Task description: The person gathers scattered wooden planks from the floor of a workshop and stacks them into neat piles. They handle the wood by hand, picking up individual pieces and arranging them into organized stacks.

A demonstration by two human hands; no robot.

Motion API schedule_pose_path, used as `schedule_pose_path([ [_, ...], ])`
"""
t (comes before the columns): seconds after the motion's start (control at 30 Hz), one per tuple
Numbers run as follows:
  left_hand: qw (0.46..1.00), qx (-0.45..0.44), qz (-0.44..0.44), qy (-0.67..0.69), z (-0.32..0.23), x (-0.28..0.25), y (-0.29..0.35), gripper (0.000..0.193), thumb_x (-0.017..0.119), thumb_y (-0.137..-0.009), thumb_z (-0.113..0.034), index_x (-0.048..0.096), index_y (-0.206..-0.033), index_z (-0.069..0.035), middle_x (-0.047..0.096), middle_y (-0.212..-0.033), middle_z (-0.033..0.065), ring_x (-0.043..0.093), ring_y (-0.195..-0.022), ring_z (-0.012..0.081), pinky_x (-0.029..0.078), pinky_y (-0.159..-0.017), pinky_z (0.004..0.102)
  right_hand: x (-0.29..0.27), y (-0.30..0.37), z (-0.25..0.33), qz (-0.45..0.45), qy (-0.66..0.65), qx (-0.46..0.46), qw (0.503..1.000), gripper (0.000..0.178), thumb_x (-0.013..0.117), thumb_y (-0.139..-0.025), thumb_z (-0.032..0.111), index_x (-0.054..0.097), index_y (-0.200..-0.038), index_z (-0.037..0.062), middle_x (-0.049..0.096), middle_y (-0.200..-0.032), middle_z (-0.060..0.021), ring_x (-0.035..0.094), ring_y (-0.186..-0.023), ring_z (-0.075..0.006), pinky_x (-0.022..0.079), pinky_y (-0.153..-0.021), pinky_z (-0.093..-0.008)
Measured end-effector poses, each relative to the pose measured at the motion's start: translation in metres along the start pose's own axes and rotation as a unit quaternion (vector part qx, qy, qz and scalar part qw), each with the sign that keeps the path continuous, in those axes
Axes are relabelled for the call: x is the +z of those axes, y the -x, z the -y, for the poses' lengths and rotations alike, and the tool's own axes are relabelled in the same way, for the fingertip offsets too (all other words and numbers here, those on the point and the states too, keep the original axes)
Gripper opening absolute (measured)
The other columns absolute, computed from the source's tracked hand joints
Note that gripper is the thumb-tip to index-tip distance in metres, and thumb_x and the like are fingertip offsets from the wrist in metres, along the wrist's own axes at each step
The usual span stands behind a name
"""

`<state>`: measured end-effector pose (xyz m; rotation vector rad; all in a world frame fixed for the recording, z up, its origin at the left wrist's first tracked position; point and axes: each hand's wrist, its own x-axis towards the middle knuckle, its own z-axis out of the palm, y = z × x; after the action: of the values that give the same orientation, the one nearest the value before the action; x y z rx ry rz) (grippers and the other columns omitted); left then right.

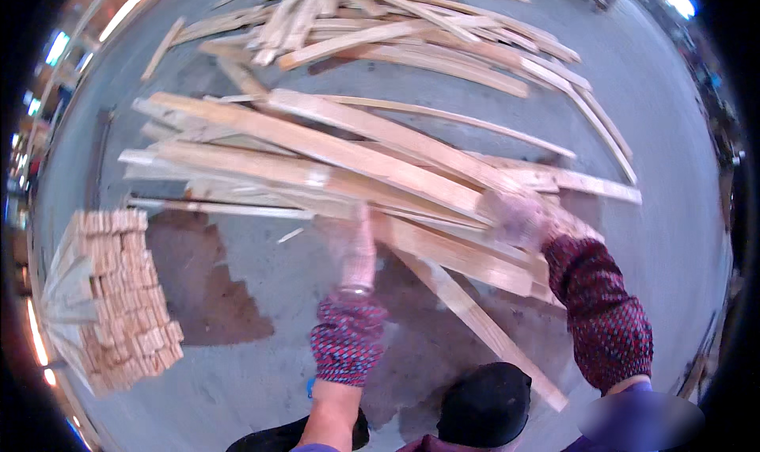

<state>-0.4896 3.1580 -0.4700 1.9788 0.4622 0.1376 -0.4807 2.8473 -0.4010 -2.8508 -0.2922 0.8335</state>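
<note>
Though crosswise, plank point(340, 158) nearer at right

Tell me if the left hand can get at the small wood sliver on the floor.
Probably yes: the sliver lies uncovered to the left of the left hand, though blur hides whether that hand is holding anything.

A gathered dark maroon cloth sleeve cover point(348, 341), patterned with small red and bluish marks, wraps the left forearm; a matching right sleeve cover point(603, 316) meets a plain bluish-violet sleeve point(627, 398).
</note>
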Motion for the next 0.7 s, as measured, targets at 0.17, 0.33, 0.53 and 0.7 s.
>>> schedule_pose_path([
  [0.17,0.973,0.009,-0.110,0.202,0.002,-0.030,-0.015,0.071,0.053,-0.095,-0.047,0.035,-0.142,0.002,0.042,-0.141,0.0212,0.044,-0.129,0.0325,0.036,-0.109,0.0435,-0.009,0.069,0.008,-0.060,-0.187,-0.151,0.969,0.043,0.072,-0.080,0.025,0.058,-0.116,0.0082,0.065,-0.088,-0.0102,0.066,-0.085,-0.0230,0.054,-0.073,-0.0404],
  [0.33,0.844,-0.125,-0.027,0.521,-0.012,-0.086,-0.005,0.064,0.040,-0.099,-0.050,0.034,-0.145,-0.006,0.042,-0.142,0.0165,0.046,-0.127,0.0306,0.039,-0.109,0.0455,0.046,0.156,0.059,-0.017,-0.158,-0.125,0.979,0.039,0.069,-0.075,0.034,0.055,-0.100,0.0058,0.057,-0.078,-0.0085,0.063,-0.071,-0.0276,0.052,-0.058,-0.0396],
  [0.53,0.852,-0.109,-0.020,0.512,0.043,-0.072,-0.002,0.064,0.041,-0.099,-0.051,0.034,-0.144,-0.004,0.044,-0.140,0.0142,0.046,-0.125,0.0293,0.039,-0.106,0.0453,0.098,0.189,0.085,0.005,-0.186,-0.025,0.982,0.058,0.072,-0.075,0.052,0.053,-0.101,0.0040,0.065,-0.087,-0.0206,0.067,-0.074,-0.0369,0.054,-0.059,-0.0437],
  [0.7,0.825,-0.064,0.119,0.549,0.015,-0.112,0.031,0.075,0.056,-0.089,-0.060,0.043,-0.136,-0.004,0.052,-0.130,0.0109,0.051,-0.119,0.0257,0.041,-0.103,0.0461,0.116,0.188,0.099,0.097,-0.200,-0.055,0.973,0.044,0.066,-0.085,0.045,0.052,-0.097,0.0045,0.066,-0.082,-0.0215,0.067,-0.077,-0.0403,0.053,-0.063,-0.0482],
])
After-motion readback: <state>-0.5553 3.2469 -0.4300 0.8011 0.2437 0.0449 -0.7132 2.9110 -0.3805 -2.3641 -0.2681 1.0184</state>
